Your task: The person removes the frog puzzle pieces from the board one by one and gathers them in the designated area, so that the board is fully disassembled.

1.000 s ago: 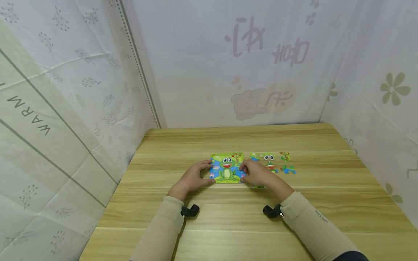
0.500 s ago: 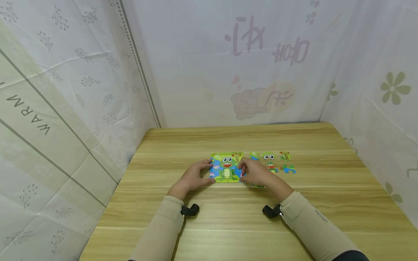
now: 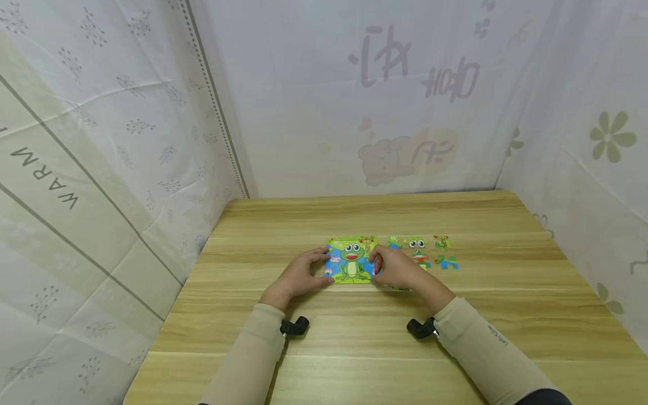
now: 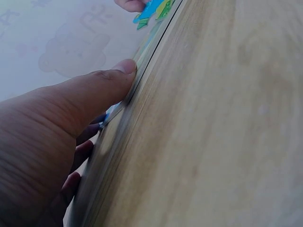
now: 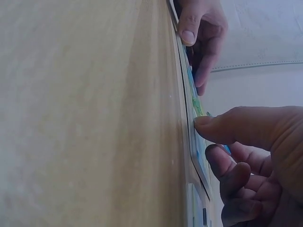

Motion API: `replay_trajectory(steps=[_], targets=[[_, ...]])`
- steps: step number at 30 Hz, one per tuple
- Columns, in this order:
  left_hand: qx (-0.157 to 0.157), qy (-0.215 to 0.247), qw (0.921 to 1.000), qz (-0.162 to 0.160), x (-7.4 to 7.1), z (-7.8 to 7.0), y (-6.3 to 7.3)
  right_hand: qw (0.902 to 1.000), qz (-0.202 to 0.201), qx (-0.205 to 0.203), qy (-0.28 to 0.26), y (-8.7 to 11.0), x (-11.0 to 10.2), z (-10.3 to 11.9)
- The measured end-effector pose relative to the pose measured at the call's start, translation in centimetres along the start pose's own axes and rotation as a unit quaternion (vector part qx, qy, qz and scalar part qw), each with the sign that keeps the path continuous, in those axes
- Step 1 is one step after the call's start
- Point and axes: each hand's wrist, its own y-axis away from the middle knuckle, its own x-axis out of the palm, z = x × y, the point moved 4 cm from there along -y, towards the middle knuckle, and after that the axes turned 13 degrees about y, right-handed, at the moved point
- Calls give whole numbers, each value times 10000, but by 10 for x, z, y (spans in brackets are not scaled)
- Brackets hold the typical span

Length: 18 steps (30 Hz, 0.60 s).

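A frog jigsaw puzzle (image 3: pixel 351 264) lies in its flat tray, between the two hands in the head view. My left hand (image 3: pixel 300 274) rests along its left edge, the thumb (image 4: pixel 111 81) lying straight on the near part of the rim and the other fingers farther up the side. At the right side of the picture my right hand (image 3: pixel 397 266) pinches a small blue and green puzzle piece (image 4: pixel 150 12), which stands tilted above the picture in the left wrist view. The fingers hide much of that piece in the head view.
Right of the tray lie loose frog puzzle parts, with the eyes (image 3: pixel 417 243), a tree piece (image 3: pixel 442 242) and a blue-green piece (image 3: pixel 448 262); my right hand covers some. The wooden table (image 3: pixel 349 343) ends at a curtain (image 3: pixel 304 112) behind.
Both hands stay at the puzzle's sides. The right fingers shift slightly at its right edge, and the pink-red patch between them shows less now than half a second ago.
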Motion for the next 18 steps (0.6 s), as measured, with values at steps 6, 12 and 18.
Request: replay_trajectory(steps=[6,12,18], targets=[[37,-9,10000,-7,0,0,1,10000,-20,63,-19,1,-1,-1],[98,64,9999,-21,0,0,1,10000,-38,34,-81,6,-6,-6],[68,39,10000,-33,0,0,1,9999,-148,23,-10,14,-14,-19]])
